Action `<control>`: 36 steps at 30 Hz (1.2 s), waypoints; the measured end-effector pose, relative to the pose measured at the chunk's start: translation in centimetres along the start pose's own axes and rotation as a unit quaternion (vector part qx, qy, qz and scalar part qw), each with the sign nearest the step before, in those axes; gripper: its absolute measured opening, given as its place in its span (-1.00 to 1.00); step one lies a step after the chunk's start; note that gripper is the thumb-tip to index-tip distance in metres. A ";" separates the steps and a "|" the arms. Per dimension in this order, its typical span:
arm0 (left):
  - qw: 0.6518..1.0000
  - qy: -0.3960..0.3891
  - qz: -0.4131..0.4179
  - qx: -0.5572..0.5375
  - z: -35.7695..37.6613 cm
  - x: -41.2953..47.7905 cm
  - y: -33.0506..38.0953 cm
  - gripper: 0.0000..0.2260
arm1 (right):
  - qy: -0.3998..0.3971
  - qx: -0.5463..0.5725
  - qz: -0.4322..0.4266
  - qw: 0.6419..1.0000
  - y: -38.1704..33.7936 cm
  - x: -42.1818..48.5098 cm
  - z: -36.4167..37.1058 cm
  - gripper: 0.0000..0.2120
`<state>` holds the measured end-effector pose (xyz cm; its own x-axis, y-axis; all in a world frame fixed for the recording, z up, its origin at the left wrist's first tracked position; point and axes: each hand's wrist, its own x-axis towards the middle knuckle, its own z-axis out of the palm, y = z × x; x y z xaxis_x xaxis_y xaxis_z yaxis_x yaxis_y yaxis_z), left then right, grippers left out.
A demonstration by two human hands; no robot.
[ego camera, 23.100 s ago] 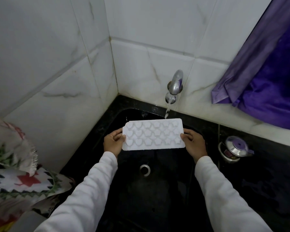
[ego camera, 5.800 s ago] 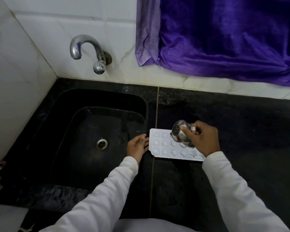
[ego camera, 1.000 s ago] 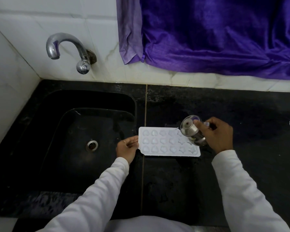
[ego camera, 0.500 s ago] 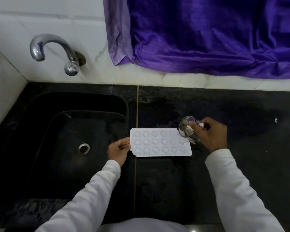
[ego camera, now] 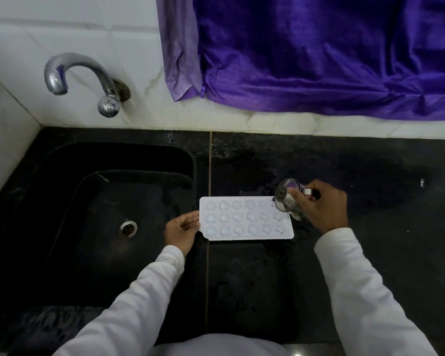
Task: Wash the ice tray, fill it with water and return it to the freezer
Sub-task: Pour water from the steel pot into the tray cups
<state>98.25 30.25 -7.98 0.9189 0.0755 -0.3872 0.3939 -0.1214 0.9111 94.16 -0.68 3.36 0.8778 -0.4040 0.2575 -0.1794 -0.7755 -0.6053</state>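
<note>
The right hand (ego camera: pixel 324 206) has its grip closed round a small steel jug (ego camera: pixel 286 199), fingers curled about its body. The jug is tipped over on its side, mouth towards the left, above the far right corner of the ice tray (ego camera: pixel 242 223). Whether water is running out I cannot tell.

The left hand (ego camera: pixel 181 231) has its grip on the tray's left short edge, thumb and fingers pinching it.

The white tray lies flat on the black worktop (ego camera: pixel 375 253), its heart and star hollows facing up. Left of the tray is the black sink (ego camera: pixel 62 191), with its drain (ego camera: pixel 127 228) well to the left of the tray. Beyond the tray to the far left, a chrome tap (ego camera: pixel 88 78) juts from the white tiled wall. A purple curtain (ego camera: pixel 319 55) hangs on the wall beyond the tray.
</note>
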 end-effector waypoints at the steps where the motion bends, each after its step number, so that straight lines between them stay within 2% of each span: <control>1: 1.000 0.000 0.000 0.001 0.0 0.0 0.0 -0.74 | 0.000 -0.001 -0.002 1.000 0.0 0.0 0.0 -0.65; 17: 1.000 0.001 -0.005 0.003 -0.1 -0.2 0.1 -0.74 | 0.003 0.004 -0.007 1.000 0.0 -0.1 -0.2 -0.65; 22: 1.000 -0.003 -0.002 0.000 -0.1 -0.3 0.2 -0.73 | 0.009 0.075 0.064 0.995 -0.1 -0.6 -0.9 -0.69; 27: 1.000 -0.003 -0.002 -0.003 0.0 -0.4 0.4 -0.74 | 0.029 0.163 0.143 0.976 0.9 -0.8 -1.5 -0.68; 36: 1.000 0.002 -0.002 -0.005 -0.1 -0.5 0.4 -0.74 | 0.040 0.101 0.107 0.988 1.1 -0.5 -1.7 -0.70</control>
<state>97.96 30.22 -7.40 0.9170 0.0800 -0.3907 0.3977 -0.1104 0.9108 92.74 -2.18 3.82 0.7905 -0.5908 0.1612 -0.2572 -0.5592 -0.7881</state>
